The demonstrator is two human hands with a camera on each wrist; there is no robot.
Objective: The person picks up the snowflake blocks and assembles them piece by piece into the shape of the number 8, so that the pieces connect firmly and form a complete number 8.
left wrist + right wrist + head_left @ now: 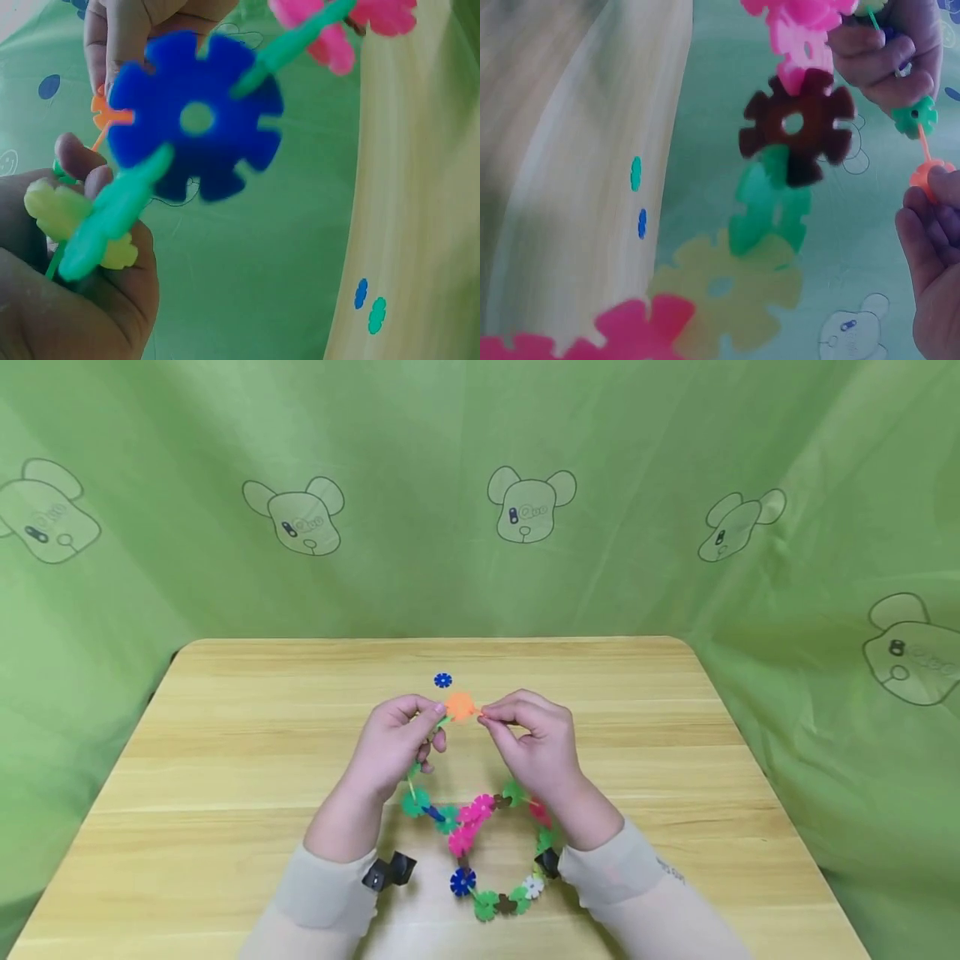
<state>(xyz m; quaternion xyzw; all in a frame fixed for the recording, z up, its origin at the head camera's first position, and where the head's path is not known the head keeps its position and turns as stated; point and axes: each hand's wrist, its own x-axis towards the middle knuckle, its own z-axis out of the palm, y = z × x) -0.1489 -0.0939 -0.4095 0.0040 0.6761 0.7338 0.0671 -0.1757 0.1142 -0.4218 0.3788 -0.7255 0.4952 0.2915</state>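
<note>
My left hand (393,739) grips one end of a chain of notched plastic snowflake discs, thumb beside an orange disc (460,706) and a green one (915,116). Facing it, my right hand (536,739) pinches another orange disc (924,176), seen nearly edge-on in the head view, against the first. From the left hand the chain runs down past a teal disc (415,802) to pink discs (474,812), where it meets a ring of green, brown, white and blue discs (462,882). Fingers hide part of the join.
A loose blue disc (442,680) lies on the wooden table (262,710) beyond the hands; the wrist views show a green disc (377,316) near it. Black wrist cameras (390,871) sit by the ring. Green curtain (420,560) surrounds the table's back and sides.
</note>
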